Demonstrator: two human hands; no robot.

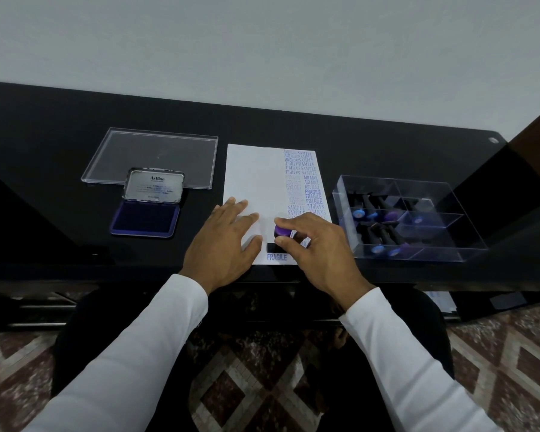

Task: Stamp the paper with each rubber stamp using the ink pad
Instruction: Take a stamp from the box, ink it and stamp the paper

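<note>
The right hand [315,244] hides most of the stamp [282,231].

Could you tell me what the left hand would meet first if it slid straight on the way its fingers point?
Probably nothing: the left hand points up the paper, blank ahead as far as visible.
</note>
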